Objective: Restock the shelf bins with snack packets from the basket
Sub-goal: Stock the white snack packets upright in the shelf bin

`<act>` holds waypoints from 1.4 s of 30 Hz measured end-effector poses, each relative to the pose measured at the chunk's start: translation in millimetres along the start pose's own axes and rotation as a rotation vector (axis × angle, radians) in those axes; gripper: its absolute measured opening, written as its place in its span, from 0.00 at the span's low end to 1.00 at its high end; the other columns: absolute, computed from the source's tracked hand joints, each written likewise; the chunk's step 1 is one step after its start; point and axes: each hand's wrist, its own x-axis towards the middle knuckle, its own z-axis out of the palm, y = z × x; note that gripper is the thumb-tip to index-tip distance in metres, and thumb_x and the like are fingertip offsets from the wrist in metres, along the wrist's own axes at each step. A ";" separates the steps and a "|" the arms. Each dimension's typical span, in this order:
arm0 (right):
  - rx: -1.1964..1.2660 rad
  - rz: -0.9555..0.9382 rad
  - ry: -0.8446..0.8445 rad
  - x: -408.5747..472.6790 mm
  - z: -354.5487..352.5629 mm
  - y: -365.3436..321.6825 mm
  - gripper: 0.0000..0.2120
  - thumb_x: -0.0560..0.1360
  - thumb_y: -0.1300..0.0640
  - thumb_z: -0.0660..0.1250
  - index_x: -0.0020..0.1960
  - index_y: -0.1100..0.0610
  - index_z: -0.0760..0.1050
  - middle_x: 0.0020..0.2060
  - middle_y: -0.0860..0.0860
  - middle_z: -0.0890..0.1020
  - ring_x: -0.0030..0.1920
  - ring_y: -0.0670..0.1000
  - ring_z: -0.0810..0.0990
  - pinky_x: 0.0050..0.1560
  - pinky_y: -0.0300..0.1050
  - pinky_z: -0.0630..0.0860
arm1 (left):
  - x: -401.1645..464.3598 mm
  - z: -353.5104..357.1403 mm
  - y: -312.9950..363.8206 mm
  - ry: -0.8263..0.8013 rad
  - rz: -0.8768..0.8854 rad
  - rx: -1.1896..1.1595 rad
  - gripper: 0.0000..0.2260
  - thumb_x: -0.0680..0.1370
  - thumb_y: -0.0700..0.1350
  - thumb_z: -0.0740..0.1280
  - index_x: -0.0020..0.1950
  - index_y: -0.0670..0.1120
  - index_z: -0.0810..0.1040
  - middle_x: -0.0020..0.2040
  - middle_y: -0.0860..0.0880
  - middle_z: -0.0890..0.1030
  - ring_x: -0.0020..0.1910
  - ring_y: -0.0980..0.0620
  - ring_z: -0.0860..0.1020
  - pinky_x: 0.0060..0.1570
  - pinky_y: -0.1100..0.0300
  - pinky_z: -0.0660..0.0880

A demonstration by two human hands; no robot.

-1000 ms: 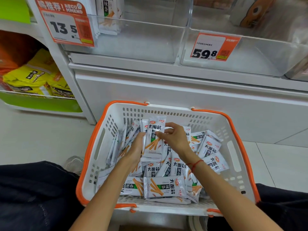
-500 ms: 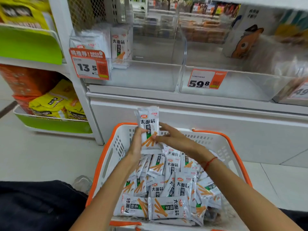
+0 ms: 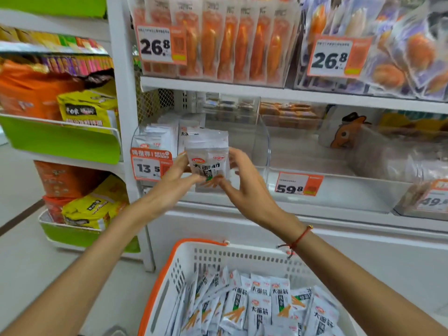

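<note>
A small stack of white snack packets is held upright between my two hands, in front of the clear shelf bin marked 13.5. My left hand pinches the stack's lower left side, and my right hand grips its right side and bottom. Several matching packets stand at the left end of that bin. Below, the white basket with an orange rim holds several more of these packets.
A second clear bin with a 59.8 tag sits to the right. Above hang orange and purple snack packs with 26.8 tags. Green shelf trays with yellow and orange bags stand to the left. A white shelf post divides them.
Both hands have lifted the packet stack out of the basket and up to the front of the 13.5 bin. The view has tilted upward with them.
</note>
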 end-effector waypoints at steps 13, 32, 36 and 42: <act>-0.279 -0.179 0.019 114.7 29.2 51.7 0.21 0.76 0.57 0.66 0.68 0.57 0.66 0.56 0.53 0.75 0.51 0.52 0.68 0.47 0.43 0.67 | 97.6 -58.8 2.0 0.379 0.088 0.832 0.29 0.65 0.62 0.74 0.64 0.55 0.76 0.65 0.54 0.74 0.67 0.49 0.67 0.64 0.53 0.65; 0.131 0.564 -0.623 197.9 88.7 123.3 0.10 0.75 0.67 0.67 0.56 0.61 0.73 0.54 0.57 0.78 0.50 0.52 0.78 0.54 0.48 0.79 | 171.8 -60.9 -4.9 0.138 -0.213 1.582 0.29 0.70 0.63 0.69 0.63 0.44 0.73 0.65 0.44 0.71 0.67 0.44 0.62 0.65 0.52 0.59; -0.036 0.602 -0.500 203.2 97.1 121.5 0.11 0.74 0.65 0.69 0.45 0.59 0.66 0.59 0.61 0.76 0.52 0.57 0.80 0.51 0.47 0.80 | 169.8 -61.4 -6.0 0.040 0.045 1.672 0.14 0.77 0.45 0.65 0.62 0.48 0.74 0.61 0.48 0.76 0.62 0.46 0.70 0.60 0.54 0.63; -0.160 0.637 -0.466 203.6 108.6 124.6 0.28 0.72 0.56 0.72 0.66 0.60 0.62 0.59 0.58 0.73 0.51 0.57 0.81 0.49 0.51 0.81 | 185.3 -56.0 -19.7 -0.461 0.167 1.906 0.18 0.80 0.45 0.60 0.70 0.53 0.69 0.72 0.51 0.66 0.71 0.48 0.60 0.67 0.54 0.58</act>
